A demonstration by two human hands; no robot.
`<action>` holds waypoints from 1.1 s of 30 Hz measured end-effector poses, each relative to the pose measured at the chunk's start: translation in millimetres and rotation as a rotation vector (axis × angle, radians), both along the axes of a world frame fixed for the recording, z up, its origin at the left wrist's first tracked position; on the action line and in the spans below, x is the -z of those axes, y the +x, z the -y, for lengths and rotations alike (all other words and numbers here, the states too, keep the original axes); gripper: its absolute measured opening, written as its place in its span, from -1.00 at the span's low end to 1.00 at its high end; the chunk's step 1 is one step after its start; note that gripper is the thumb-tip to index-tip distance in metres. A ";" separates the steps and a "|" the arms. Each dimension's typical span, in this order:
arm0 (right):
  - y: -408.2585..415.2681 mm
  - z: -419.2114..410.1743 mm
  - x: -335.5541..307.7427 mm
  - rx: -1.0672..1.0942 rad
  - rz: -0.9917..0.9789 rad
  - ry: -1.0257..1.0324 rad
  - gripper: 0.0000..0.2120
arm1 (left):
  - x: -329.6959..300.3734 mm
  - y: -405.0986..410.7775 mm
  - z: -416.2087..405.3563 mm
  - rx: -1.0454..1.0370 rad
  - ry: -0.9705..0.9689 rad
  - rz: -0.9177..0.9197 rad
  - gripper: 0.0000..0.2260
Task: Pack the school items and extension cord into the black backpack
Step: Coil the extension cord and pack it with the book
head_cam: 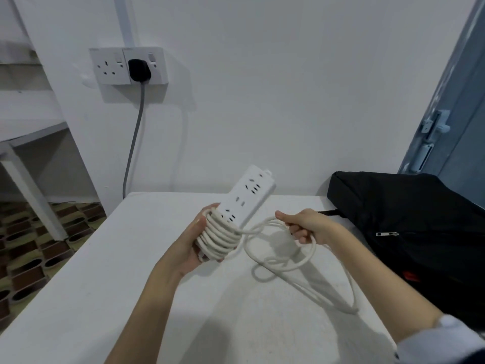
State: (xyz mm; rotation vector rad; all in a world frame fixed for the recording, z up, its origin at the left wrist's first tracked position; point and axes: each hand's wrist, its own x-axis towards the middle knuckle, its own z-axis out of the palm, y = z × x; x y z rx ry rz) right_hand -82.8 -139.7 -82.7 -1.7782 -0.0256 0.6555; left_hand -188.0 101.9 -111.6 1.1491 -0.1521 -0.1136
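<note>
Winding the extension cord above the table's middle

The left hand [195,241] grips the extension cord [237,206]'s wound strip; the right hand [305,225] pinches loose cable, fingers curled. Keep turns snug; the plug end seems out of view. The black backpack [409,222] lies at the right edge.

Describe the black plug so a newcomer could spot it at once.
On the white wall behind the white table sits a white double socket plate. The black plug fills its right outlet, trailing a grey cable; the left outlet is empty.

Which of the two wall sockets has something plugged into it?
The right socket: a black plug sits in it, while the left socket shows bare pin holes.
</note>
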 end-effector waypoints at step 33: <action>-36.8 8.5 17.0 -0.382 0.188 0.386 -0.67 | 18.6 8.6 20.0 -0.091 -0.193 -0.197 -0.04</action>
